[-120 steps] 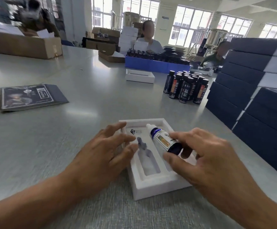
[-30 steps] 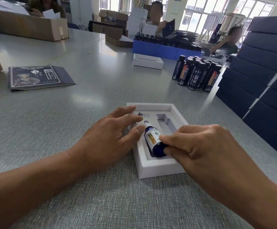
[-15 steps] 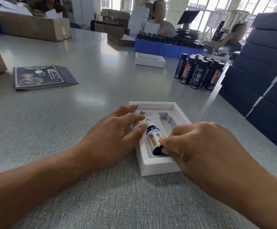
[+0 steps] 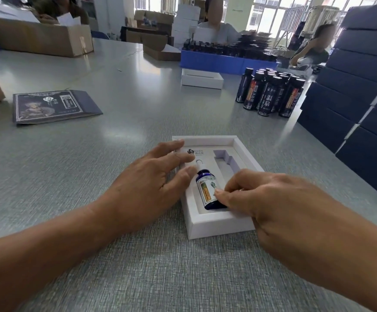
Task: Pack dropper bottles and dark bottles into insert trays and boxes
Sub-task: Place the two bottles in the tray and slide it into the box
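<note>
While the left hand (image 4: 151, 188) lies flat with its fingers spread straight over the left edge of the white tray (image 4: 219, 224), the right hand (image 4: 279, 206) pinches the lower body of a small blue dropper bottle (image 4: 206, 190) between thumb and fingertips. The bottle lies on its side in the left slot of the tray, its white dropper tip pointing toward the far end, its label facing up. The left thumb touches the bottle near its shoulder. The right slot (image 4: 227, 162) of the tray holds nothing, and a small dark logo is printed near the tray's far left corner. The tray sits on the grey table (image 4: 115, 136), near the person.

Farther back on the right, a cluster of tall dark bottles (image 4: 270, 93) stands upright, just beside stacks of dark blue boxes (image 4: 351, 91) that run along the right side. A second white tray (image 4: 202, 78) rests on the table beyond, in front of a blue crate (image 4: 225, 63) filled with more dark bottles. On the left lies a flat dark printed sleeve (image 4: 52, 105), and farther off an open cardboard box (image 4: 41, 37). Two other people sit at the far side of the table, near bright windows.
</note>
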`<state>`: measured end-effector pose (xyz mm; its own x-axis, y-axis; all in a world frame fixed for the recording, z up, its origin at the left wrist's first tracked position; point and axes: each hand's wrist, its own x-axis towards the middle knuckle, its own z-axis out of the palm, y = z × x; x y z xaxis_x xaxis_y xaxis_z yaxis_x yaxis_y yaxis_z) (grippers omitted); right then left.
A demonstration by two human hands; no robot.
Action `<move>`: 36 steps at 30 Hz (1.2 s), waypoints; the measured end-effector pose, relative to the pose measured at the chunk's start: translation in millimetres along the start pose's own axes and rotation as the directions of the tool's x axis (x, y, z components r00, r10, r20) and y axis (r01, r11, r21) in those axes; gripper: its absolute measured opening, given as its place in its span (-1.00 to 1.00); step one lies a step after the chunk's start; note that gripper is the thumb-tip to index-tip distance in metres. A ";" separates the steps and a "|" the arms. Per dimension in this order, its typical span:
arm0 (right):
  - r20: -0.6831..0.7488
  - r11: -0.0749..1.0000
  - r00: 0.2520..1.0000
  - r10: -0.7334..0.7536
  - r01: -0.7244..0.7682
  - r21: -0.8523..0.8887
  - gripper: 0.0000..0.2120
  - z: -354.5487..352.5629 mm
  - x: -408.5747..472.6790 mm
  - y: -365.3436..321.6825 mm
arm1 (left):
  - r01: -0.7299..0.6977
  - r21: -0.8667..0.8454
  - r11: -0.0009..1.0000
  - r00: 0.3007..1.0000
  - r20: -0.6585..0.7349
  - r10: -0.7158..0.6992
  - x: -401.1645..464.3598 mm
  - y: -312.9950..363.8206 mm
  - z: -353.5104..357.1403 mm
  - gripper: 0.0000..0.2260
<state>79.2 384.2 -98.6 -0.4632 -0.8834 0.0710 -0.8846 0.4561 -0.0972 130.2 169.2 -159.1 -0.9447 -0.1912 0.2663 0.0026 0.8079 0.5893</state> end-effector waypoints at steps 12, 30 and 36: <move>-0.038 0.993 0.999 0.022 -0.026 -0.115 -0.50 15.6 -1.4 -6.6 | -0.248 0.116 0.962 0.965 -0.056 0.256 -11.3 -2.8 2.2 -0.52; -0.369 0.749 0.710 0.599 -0.335 0.571 -0.75 27.8 60.1 121.3 | -0.406 0.048 0.913 0.904 -0.129 0.408 27.3 -12.9 11.6 -0.65; -0.271 0.531 0.495 0.826 -0.520 0.669 -0.51 34.6 126.2 203.6 | -0.514 0.128 0.848 0.832 -0.164 0.529 36.8 -10.1 12.1 -0.60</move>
<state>-157.6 361.8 -143.8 -0.9741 -0.0310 0.2241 -0.1933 0.6291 -0.7529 91.4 160.7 -164.5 -0.7315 0.1774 0.6584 0.4458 0.8551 0.2648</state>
